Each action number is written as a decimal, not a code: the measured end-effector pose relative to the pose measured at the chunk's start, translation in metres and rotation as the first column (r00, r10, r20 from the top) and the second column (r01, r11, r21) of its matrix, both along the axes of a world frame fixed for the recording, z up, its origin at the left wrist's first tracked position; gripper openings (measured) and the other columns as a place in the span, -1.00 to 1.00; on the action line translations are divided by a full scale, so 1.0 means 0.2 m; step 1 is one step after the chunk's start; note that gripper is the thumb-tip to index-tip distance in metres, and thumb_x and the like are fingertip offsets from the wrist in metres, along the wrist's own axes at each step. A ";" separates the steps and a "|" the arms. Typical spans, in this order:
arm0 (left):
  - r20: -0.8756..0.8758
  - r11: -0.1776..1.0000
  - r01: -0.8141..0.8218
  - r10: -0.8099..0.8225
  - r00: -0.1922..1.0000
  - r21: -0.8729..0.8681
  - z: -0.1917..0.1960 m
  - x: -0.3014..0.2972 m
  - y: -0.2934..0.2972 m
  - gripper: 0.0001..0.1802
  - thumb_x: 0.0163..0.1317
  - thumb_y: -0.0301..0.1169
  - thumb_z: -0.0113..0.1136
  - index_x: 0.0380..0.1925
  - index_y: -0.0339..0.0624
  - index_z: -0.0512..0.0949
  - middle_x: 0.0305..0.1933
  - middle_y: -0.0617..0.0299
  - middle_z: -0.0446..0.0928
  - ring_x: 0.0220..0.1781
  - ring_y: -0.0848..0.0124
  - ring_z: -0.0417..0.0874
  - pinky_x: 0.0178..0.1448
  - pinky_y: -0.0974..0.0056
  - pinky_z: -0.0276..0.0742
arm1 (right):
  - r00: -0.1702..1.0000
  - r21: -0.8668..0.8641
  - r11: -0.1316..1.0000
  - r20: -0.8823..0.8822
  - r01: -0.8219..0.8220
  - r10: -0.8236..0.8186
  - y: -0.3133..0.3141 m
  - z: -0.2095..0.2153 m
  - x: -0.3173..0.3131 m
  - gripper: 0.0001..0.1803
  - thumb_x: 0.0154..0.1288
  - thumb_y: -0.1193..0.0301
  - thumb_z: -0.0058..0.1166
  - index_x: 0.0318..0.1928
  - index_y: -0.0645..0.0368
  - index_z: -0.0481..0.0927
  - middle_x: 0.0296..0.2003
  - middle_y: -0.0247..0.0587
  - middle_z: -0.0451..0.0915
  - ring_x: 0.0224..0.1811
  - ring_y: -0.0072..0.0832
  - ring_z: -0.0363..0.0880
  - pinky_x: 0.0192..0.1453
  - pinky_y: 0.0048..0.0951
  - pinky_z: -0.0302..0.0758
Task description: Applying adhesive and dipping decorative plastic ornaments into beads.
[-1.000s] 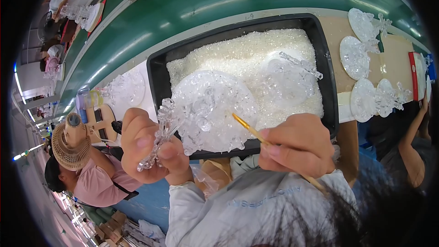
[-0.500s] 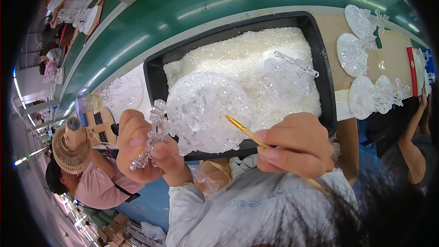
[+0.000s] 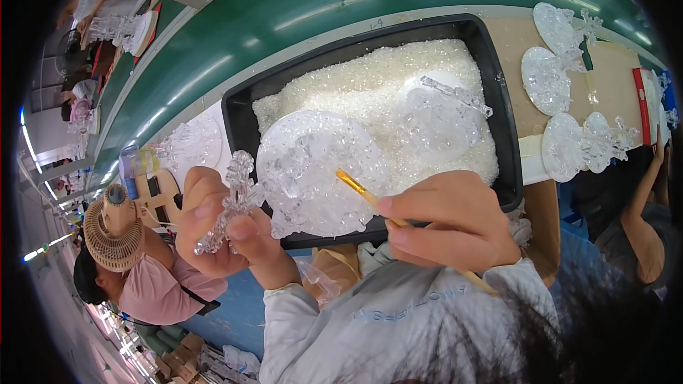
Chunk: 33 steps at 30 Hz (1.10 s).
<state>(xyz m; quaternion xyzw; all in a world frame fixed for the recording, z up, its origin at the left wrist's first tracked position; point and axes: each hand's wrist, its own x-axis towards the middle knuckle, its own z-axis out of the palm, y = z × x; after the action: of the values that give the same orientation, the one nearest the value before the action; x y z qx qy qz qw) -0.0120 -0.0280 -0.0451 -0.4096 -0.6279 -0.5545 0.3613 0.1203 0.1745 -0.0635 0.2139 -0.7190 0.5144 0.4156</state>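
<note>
The clear crystal dish (image 3: 320,171), a round plate-shaped piece with a raised glassy ornament at its centre, is being held above the near edge of the black tray (image 3: 238,110). The left hand (image 3: 213,224) is gripping the dish's knobbly clear stem (image 3: 231,203), with the fingers (image 3: 245,231) wrapping closed around it at the left of the dish. The right hand (image 3: 455,224) is pinching a thin yellow brush (image 3: 359,190), its fingers closing tightly on the handle while the tip is resting on the dish's surface near the centre. The tray is lying just beyond the hands on the tabletop (image 3: 612,78) and is holding a bed of white granules (image 3: 370,89); a second clear dish (image 3: 441,110) is lying on the granules at the right side of the tray. To the right of the tray, several finished crystal dishes (image 3: 562,78) are lying on the tan tabletop. A green conveyor belt (image 3: 320,7) is running along the far side of the tray. At the near left, a person in a pink shirt (image 3: 153,291) is sitting beside a small beige fan (image 3: 107,231), and another person's arm (image 3: 644,220) is showing at the right edge.
</note>
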 end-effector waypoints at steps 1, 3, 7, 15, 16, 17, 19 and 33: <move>0.016 1.000 0.016 -0.015 1.000 -0.012 0.00 0.00 -0.01 -0.58 0.31 -0.28 0.24 0.02 -0.37 0.43 -0.66 0.21 0.31 -0.59 0.41 0.17 -0.46 0.26 0.02 | 0.999 0.032 0.999 0.049 -0.019 0.017 0.01 0.01 0.00 -0.60 -0.14 0.67 0.41 -0.21 0.26 0.59 -0.21 0.11 0.68 -0.49 -0.32 0.69 -0.46 -0.44 0.59; 0.032 0.999 0.030 -0.029 0.999 -0.025 0.01 0.00 -0.01 -0.58 0.31 -0.28 0.24 0.02 -0.36 0.43 -0.66 0.21 0.31 -0.59 0.41 0.17 -0.46 0.26 0.02 | 0.999 0.034 0.999 0.049 -0.021 0.020 0.00 0.01 0.00 -0.62 -0.13 0.66 0.41 -0.22 0.26 0.59 -0.21 0.10 0.68 -0.48 -0.32 0.69 -0.45 -0.44 0.59; -0.010 0.999 0.022 -0.022 1.000 -0.027 0.01 -0.01 0.01 -0.58 0.31 -0.28 0.24 0.02 -0.35 0.43 -0.66 0.22 0.30 -0.59 0.40 0.17 -0.45 0.25 0.02 | 1.000 0.018 1.000 0.006 -0.007 0.007 0.01 0.02 0.03 -0.65 -0.10 0.62 0.42 -0.24 0.26 0.59 -0.21 0.09 0.68 -0.45 -0.30 0.70 -0.44 -0.42 0.60; 0.007 1.000 0.026 -0.026 1.000 -0.003 0.00 0.00 -0.01 -0.58 0.30 -0.27 0.27 -0.01 -0.35 0.45 -0.65 0.21 0.31 -0.59 0.40 0.18 -0.46 0.26 0.03 | 0.999 0.018 0.999 -0.029 -0.045 0.045 0.01 -0.01 0.02 -0.69 -0.01 0.56 0.43 -0.24 0.27 0.58 -0.27 0.09 0.67 -0.51 -0.30 0.69 -0.52 -0.51 0.55; 0.017 1.000 0.022 -0.022 1.000 0.001 0.00 0.00 -0.01 -0.58 0.30 -0.27 0.27 -0.01 -0.36 0.44 -0.65 0.21 0.31 -0.59 0.40 0.18 -0.46 0.26 0.03 | 0.998 0.001 0.999 -0.058 -0.033 0.033 0.01 -0.02 0.01 -0.69 0.01 0.55 0.43 -0.24 0.27 0.57 -0.28 0.09 0.67 -0.51 -0.29 0.69 -0.54 -0.52 0.55; 0.027 1.000 0.017 -0.017 0.999 0.004 -0.01 0.00 -0.01 -0.58 0.30 -0.28 0.27 0.00 -0.36 0.44 -0.65 0.20 0.31 -0.59 0.39 0.19 -0.46 0.25 0.03 | 0.998 -0.002 0.999 -0.058 -0.035 0.035 0.01 -0.03 0.01 -0.69 0.01 0.55 0.43 -0.24 0.27 0.57 -0.28 0.09 0.67 -0.51 -0.29 0.69 -0.54 -0.52 0.55; 0.006 1.000 0.021 -0.021 1.000 0.017 0.00 -0.01 0.00 -0.58 0.30 -0.29 0.26 -0.01 -0.37 0.43 -0.65 0.20 0.31 -0.59 0.39 0.19 -0.47 0.25 0.03 | 0.994 -0.018 0.999 -0.096 -0.045 0.043 0.01 -0.02 0.01 -0.68 0.01 0.54 0.44 -0.23 0.27 0.57 -0.28 0.09 0.67 -0.49 -0.27 0.71 -0.53 -0.49 0.56; -0.055 0.996 -0.004 -0.001 0.999 -0.088 -0.01 -0.02 -0.15 -0.60 0.35 -0.34 0.00 0.03 -0.44 0.28 -0.10 -0.38 0.55 -0.02 -0.13 0.62 0.13 -0.12 0.57 | 0.985 -0.084 0.996 -0.172 -0.041 0.026 -0.04 -0.01 -0.02 -0.87 -0.05 0.57 0.27 -0.44 0.28 0.58 -0.34 0.01 0.66 -0.50 -0.36 0.66 -0.53 -0.50 0.58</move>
<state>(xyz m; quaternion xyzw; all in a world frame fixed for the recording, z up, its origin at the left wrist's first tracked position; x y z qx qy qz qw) -0.0165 -0.0577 -0.0469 -0.4395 -0.6419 -0.5147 0.3605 0.1160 0.1667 -0.0658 0.2509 -0.6538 0.5322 0.4758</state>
